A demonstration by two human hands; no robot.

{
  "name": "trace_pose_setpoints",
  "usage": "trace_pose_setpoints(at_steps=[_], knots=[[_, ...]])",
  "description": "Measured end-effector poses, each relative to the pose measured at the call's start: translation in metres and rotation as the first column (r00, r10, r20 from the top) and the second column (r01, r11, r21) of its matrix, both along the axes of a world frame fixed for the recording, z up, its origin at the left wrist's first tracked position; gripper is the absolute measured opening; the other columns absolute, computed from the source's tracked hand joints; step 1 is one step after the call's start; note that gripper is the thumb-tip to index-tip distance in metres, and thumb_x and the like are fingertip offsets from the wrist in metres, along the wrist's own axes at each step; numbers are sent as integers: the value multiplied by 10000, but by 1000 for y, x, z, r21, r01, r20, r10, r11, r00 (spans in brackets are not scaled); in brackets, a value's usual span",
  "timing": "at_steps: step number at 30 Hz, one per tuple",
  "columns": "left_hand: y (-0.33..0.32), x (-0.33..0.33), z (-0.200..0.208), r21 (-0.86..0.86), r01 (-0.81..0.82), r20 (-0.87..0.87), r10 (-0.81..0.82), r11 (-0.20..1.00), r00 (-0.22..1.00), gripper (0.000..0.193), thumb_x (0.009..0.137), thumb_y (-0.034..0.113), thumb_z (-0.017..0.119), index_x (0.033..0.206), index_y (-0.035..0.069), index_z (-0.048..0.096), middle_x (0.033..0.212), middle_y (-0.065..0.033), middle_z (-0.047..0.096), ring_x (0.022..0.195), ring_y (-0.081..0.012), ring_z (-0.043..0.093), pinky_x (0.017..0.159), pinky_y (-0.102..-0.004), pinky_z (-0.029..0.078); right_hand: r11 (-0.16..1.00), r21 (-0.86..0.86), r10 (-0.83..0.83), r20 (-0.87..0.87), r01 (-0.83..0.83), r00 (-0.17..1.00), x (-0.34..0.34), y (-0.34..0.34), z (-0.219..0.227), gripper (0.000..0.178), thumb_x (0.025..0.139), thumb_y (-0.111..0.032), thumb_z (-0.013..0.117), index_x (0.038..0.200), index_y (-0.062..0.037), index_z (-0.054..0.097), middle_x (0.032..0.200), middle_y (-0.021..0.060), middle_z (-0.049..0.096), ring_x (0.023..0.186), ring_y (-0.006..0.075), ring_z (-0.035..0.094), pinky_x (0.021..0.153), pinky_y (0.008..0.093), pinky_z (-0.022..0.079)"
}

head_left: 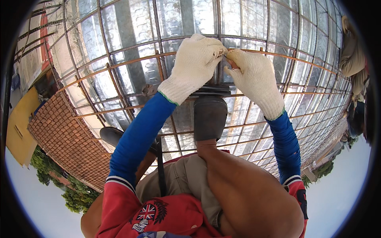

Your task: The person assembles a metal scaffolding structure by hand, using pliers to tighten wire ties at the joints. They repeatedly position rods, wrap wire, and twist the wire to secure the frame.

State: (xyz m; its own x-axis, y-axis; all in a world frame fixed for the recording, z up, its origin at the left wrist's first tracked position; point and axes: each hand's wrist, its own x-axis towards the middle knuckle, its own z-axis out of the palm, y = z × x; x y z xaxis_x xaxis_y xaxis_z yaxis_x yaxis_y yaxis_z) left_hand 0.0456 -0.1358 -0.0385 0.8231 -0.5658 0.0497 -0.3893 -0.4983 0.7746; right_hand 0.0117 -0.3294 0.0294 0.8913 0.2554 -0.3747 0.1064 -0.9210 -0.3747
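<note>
Both my hands wear white knit gloves with green cuff edges. My left hand (197, 63) is closed, its fingertips pinched together at a crossing of the steel rebar mesh (254, 51). Against those fingertips, my right hand (256, 77) also pinches, thumb bent in and a bit of bare finger showing. What lies between the fingers is too small to make out. Below my wrists, dark slim bars (210, 91) lie across the mesh in front of my shoe. A rusty metal lump (149, 90) shows left of my left cuff; whether it joins those bars is unclear.
Ribbed shiny metal decking (137, 20) lies under the mesh. My dark shoe (210, 115) stands on the mesh, another shoe (112, 135) to its left. A tiled roof (69, 135) and yellow panel (24, 125) are at the left. Another person (353, 59) is at the right edge.
</note>
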Motion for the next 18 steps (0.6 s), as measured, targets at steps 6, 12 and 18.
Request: trace_pose_setpoints(at_steps=[6,12,18], knots=[[-10,3,5,127,19,-6,-19,992,1000,226,841,154,836,1032,42,793,1116,-103,744,1067,-312,659,939,-443,558,988,-42,151,91,-148,984,19,-11,3,228,918,-250,789,1100,-119,747,793,110,732,788,324,759,695,435,616],[-22,4,12,231,-36,-74,54,972,996,283,824,253,861,1003,41,808,1009,-105,725,975,-292,658,872,-427,555,968,-55,247,65,-244,967,39,-15,5,226,936,-262,758,1125,-139,781,887,112,766,872,334,764,773,456,621],[-23,-4,5,125,-129,50,123,984,991,298,831,296,855,958,30,815,929,-105,719,870,-287,642,790,-440,541,984,81,163,-22,-161,986,46,-23,6,230,948,-282,724,1102,-140,819,942,130,774,912,354,752,857,490,599]])
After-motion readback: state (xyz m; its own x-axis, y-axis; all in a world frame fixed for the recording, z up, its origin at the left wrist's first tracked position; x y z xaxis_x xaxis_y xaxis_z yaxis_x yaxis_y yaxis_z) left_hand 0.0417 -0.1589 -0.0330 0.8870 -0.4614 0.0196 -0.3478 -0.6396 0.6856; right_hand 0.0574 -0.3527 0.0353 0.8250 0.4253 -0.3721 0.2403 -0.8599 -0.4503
